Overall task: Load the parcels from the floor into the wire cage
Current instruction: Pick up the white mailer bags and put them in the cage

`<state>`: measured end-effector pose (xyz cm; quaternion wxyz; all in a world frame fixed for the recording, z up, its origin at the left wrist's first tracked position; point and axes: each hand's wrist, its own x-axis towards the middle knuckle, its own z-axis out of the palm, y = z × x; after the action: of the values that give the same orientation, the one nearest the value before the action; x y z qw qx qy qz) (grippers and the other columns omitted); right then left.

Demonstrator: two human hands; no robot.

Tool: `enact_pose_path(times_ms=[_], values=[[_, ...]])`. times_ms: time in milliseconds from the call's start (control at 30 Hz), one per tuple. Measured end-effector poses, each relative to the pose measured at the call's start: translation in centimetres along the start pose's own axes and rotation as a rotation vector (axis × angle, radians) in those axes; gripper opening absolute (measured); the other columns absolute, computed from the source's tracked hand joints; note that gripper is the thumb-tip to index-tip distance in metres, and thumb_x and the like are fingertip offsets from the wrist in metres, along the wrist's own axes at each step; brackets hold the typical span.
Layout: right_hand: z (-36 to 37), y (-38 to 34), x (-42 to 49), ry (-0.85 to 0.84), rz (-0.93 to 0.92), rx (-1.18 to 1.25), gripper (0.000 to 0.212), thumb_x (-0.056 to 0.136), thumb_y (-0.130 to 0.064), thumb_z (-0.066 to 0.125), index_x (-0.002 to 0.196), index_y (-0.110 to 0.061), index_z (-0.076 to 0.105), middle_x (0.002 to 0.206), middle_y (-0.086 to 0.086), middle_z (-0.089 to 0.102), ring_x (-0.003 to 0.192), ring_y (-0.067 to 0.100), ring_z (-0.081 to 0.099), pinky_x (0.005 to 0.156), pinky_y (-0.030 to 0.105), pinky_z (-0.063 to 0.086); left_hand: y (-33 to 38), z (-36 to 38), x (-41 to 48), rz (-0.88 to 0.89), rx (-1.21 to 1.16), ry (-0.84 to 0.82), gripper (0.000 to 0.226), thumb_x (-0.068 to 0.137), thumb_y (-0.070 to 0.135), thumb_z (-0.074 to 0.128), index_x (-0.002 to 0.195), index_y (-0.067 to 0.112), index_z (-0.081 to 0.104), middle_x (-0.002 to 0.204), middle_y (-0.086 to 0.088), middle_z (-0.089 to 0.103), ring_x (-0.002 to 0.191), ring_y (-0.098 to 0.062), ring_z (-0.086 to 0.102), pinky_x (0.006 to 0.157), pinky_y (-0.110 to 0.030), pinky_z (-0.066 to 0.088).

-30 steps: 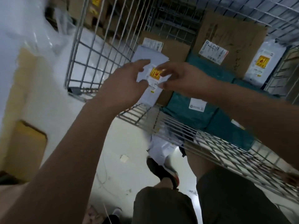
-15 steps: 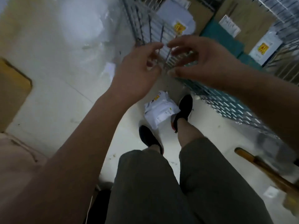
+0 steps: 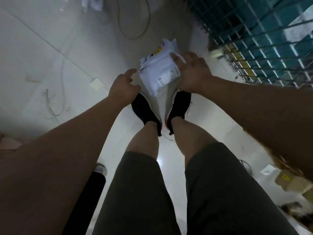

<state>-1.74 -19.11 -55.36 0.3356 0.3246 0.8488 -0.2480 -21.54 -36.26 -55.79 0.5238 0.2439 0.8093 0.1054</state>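
A person bends over a white plastic parcel [image 3: 160, 72] lying on a pale, glossy tiled floor [image 3: 50, 48], both bare arms reaching down to it. The parcel is a soft, crumpled mailer bag, roughly oblong, with a printed label on its top face and a small yellow sticker near its far end.

The right hand [image 3: 193, 72] is spread wide at the parcel's right edge, the forefinger lying straight across its top. The left hand [image 3: 124, 86] hangs just beside the parcel's left edge, fingers loosely curled around nothing and thumb pointing toward the bag; whether it touches the plastic cannot be told.

Directly below the parcel stand the person's two black fabric shoes [image 3: 144, 111], toes just beside its near end, under bare shins and dark olive shorts [image 3: 140, 192].

To the upper right of the parcel rises the wire cage [image 3: 250, 53], a grid of thin metal rods blurred by motion, with teal packages [image 3: 281, 16] showing through the mesh. Beyond the parcel a thin cable [image 3: 133, 19] loops across the tiles. Left of it lies a small flat white square [image 3: 96, 83]. Far to its lower right sits a brown cardboard box [image 3: 291, 182].
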Motion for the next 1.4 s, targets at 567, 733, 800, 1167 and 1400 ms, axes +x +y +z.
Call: enact_pose_path(times_ms=[567, 733, 800, 1167, 1400], values=[[12.1, 0.9, 17.7, 0.077, -0.331, -0.517, 0.126, 0.067, -0.054, 0.084, 0.163, -0.021, 0.01, 0.152, 0.026, 0.036, 0.138, 0.045, 0.037, 0.115, 0.07, 0.018, -10.9, 8.7, 8.5, 0.023, -0.084, 0.246, 0.064, 0.093, 0.015, 0.059, 0.154, 0.026, 0.041, 0.133, -0.008, 0.053, 0.11, -0.021, 0.062, 0.096, -0.035, 0.051], [8.5, -0.7, 12.6, 0.059, -0.164, -0.378, 0.131, 0.063, -0.061, 0.083, 0.163, -0.023, 0.007, 0.151, 0.023, 0.033, 0.137, 0.044, 0.035, 0.114, 0.07, 0.021, -8.5, 5.9, 4.7, 0.039, -0.09, 0.221, 0.061, 0.097, 0.017, 0.059, 0.154, 0.029, 0.042, 0.133, -0.005, 0.056, 0.106, -0.017, 0.063, 0.097, -0.041, 0.054], [5.0, -2.1, 9.4, 0.069, -0.087, -0.301, 0.13, 0.063, -0.062, 0.082, 0.163, -0.025, 0.006, 0.155, 0.021, 0.03, 0.139, 0.044, 0.033, 0.114, 0.068, 0.022, -5.8, 3.5, 2.4, 0.086, -0.06, 0.201, 0.06, 0.096, 0.019, 0.061, 0.153, 0.029, 0.043, 0.133, -0.006, 0.058, 0.109, -0.019, 0.063, 0.096, -0.041, 0.054], [-22.5, -10.3, -12.2, 0.091, 0.081, 0.041, 0.13, 0.065, -0.057, 0.083, 0.163, -0.024, 0.005, 0.155, 0.023, 0.028, 0.142, 0.041, 0.029, 0.11, 0.059, 0.029, 17.4, -17.2, -16.5, 0.332, 0.115, 0.242, 0.055, 0.086, 0.034, 0.06, 0.141, 0.034, 0.056, 0.121, -0.004, 0.062, 0.105, -0.024, 0.065, 0.092, -0.043, 0.054], [-36.1, -11.4, -23.0, 0.17, 0.116, 0.151, 0.129, 0.061, -0.06, 0.084, 0.159, -0.025, 0.009, 0.151, 0.024, 0.033, 0.14, 0.045, 0.03, 0.109, 0.063, 0.028, 28.6, -25.8, -25.9, 0.466, 0.186, 0.281, 0.046, 0.09, 0.036, 0.062, 0.135, 0.041, 0.058, 0.12, 0.001, 0.062, 0.101, -0.021, 0.064, 0.093, -0.042, 0.053]])
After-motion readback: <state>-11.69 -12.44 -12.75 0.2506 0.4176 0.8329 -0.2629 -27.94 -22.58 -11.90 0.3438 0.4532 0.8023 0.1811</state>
